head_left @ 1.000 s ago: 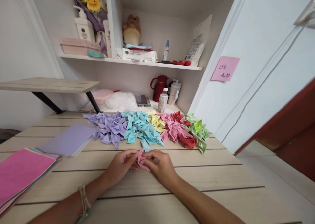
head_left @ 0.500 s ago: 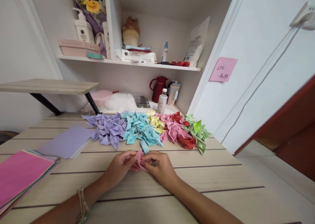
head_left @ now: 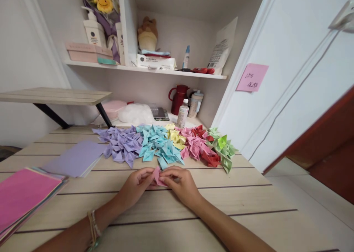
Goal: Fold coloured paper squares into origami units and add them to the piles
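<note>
A small piece of folded pink paper is held just above the slatted wooden table, between my two hands. My left hand pinches it from the left with thumb and fingers. From the right, my right hand grips its other side, the thumb pressed on the folds. Fingers cover part of the paper, so its full shape is hidden. Just beyond lie heaps of folded paper pieces sorted roughly by colour: purple, light blue, yellow, pink, red and green.
On the left lie a stack of pink-topped paper sheets and purple sheets. A small raised wooden stand is behind them. A plastic bottle and a red jug stand at the back, below a loaded shelf.
My right hand's fingers have shifted slightly on the pink paper, and the thumb sits higher. The paper has turned a little. My left hand keeps its hold.
</note>
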A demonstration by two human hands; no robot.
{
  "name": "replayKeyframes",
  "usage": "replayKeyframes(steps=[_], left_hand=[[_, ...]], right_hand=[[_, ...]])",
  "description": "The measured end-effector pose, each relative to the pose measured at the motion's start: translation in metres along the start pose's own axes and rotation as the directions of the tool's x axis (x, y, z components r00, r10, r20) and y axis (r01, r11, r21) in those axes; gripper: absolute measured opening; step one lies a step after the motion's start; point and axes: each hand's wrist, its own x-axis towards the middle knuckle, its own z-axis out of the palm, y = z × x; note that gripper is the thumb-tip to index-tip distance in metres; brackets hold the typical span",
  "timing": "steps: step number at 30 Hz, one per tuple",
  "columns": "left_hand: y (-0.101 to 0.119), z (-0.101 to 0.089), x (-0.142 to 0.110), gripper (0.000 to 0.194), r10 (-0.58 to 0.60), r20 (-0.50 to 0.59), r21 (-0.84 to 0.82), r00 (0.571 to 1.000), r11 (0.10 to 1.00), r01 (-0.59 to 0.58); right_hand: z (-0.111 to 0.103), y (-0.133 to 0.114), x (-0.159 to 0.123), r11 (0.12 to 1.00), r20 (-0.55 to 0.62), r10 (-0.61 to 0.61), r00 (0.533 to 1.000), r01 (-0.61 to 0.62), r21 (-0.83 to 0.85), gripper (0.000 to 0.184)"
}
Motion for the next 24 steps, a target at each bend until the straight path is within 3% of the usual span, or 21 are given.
replayKeyframes(steps=[5,10,13,16,20,24], left_hand=[[0.001,-0.003,0.004,0.031,-0.019,-0.084,-0.089,0.996,0.996,0.012],[0.003,-0.004,0.004,0.035,-0.046,-0.103,-0.104,0.994,0.994,0.035],[0.001,-0.003,0.004,0.037,-0.047,-0.115,-0.111,0.992,0.993,0.035],[-0.003,-0.003,0.003,0.037,-0.051,-0.108,-0.087,0.993,0.995,0.042],[-0.008,-0.002,0.004,0.033,-0.05,-0.097,-0.066,0.994,0.997,0.044],[-0.014,0.001,0.005,0.031,-0.022,-0.074,-0.076,0.997,0.997,0.017]], right_hand=[[-0.007,-0.001,0.0,0.973,0.046,-0.2,0.979,0.204,-0.104,0.032],[-0.012,0.007,0.001,0.94,0.064,-0.295,0.953,0.302,-0.158,0.017],[-0.032,0.012,0.008,0.909,-0.094,-0.307,0.947,0.262,-0.324,0.016],[-0.063,0.02,0.016,0.833,-0.261,-0.288,0.921,0.106,-0.544,0.029],[-0.089,0.03,0.019,0.625,-0.284,-0.371,0.884,0.011,-0.781,0.05],[-0.074,0.03,0.014,0.584,-0.248,-0.466,0.85,0.085,-0.807,0.049]])
